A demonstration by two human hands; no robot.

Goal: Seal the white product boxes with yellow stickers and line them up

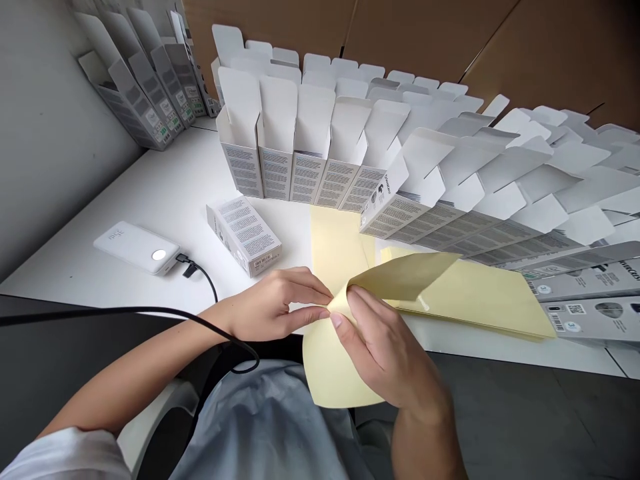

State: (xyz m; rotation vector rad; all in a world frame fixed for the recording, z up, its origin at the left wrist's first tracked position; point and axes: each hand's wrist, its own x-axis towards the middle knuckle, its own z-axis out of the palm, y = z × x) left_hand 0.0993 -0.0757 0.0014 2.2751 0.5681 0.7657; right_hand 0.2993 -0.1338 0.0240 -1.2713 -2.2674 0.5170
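Note:
A pale yellow paper sheet point(340, 370) is bent over in front of my body, near the table's front edge. My right hand point(385, 340) grips it, with the thumb on the near face and the fingers behind the fold. At the fold, the thumb and fingertips of my left hand point(285, 303) are pinched together against the sheet's edge. Whether a small label sits between those fingertips I cannot make out. On the table to the right lies a stack of similar yellow sheets point(490, 300). Another yellow sheet point(333, 240) lies flat beyond my hands.
Rows of white printed cartons point(310, 173) with raised flaps stand along the back, before brown cardboard point(410, 40). One closed carton point(245, 233) lies near my left hand. A white power bank point(135, 247) has a black cable point(205, 273) plugged in. More cartons point(135, 107) stand back left.

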